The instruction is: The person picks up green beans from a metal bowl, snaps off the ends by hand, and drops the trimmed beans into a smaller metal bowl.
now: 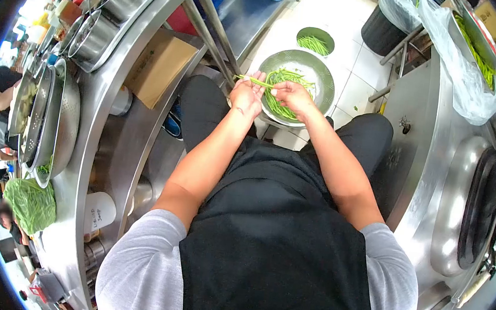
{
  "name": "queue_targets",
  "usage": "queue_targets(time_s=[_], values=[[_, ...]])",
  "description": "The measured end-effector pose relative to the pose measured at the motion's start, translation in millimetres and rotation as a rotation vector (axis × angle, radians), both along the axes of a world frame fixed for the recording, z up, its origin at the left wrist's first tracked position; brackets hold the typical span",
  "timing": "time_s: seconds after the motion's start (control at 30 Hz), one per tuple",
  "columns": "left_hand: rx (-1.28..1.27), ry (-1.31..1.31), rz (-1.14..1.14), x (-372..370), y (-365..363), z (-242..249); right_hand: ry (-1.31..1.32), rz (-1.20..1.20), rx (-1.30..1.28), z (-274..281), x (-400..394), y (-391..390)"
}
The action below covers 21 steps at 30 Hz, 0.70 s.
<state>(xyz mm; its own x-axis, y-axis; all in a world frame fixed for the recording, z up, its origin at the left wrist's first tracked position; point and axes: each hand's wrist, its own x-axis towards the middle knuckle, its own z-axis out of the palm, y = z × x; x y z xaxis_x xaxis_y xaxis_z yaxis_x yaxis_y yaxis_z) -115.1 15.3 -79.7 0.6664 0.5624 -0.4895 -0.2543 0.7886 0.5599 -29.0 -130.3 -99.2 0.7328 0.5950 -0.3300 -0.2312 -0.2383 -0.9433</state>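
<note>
My left hand point(247, 94) is closed around a few long green beans point(257, 81), which lie across its fingers and stick out to the left. My right hand point(295, 96) pinches the other end of these beans, thumb against fingers. Both hands are over the near left part of a large metal bowl point(325, 79). More green beans point(281, 108) lie loosely in that bowl, partly hidden by my right hand. Just beyond it, a smaller round container point(316, 32) holds a pile of cut-looking green beans point(312, 44).
Steel counters flank me; the left one point(77, 146) carries pots, colanders point(67, 121) and a bagged green vegetable point(30, 204). At right are a plastic bag point(457, 85), more beans point(475, 48) and a large metal lid point(456, 206). A lined bin point(382, 31) stands ahead. People are at far left.
</note>
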Motion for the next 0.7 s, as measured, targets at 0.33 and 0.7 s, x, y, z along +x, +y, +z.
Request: queue_targets(time_s=[0.33,0.7], values=[[-0.037,-0.008,-0.004,-1.5,4.3,-10.5,-0.230,-0.028,0.053,3.2,-23.4,25.0],[0.515,-0.073,-0.105,12.9,-11.1,0.6,-0.591,0.109,-0.166,20.3,-12.2,13.2]])
